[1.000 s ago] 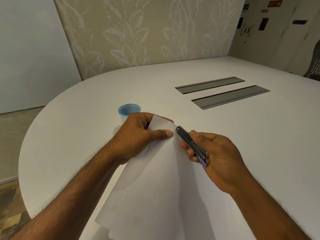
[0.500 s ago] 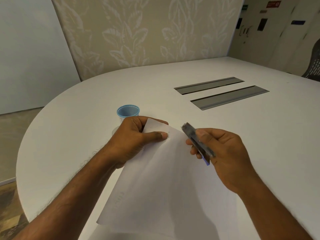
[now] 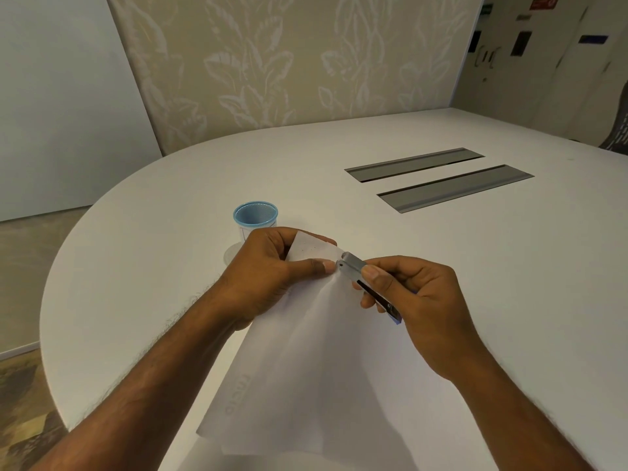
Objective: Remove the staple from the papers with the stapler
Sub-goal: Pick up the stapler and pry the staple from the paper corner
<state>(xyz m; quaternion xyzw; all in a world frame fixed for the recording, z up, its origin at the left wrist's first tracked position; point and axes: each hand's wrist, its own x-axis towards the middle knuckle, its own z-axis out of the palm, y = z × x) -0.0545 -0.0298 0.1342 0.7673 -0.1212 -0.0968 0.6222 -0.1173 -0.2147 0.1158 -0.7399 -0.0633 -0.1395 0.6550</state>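
Note:
White papers hang from a pinched top corner down over the table's near edge. My left hand grips that corner between thumb and fingers. My right hand holds a small metal stapler with a dark body and a blue rear end. The stapler's silver front tip touches the paper corner right beside my left thumb. The staple itself is too small to make out.
A small blue-rimmed cup stands on the white rounded table just behind my left hand. Two grey cable slots are set into the tabletop at the back right. The table's curved edge runs along the left.
The stapler was pulled a little away from the corner half a second ago; now my right hand has brought its tip back against the paper at my left thumb.

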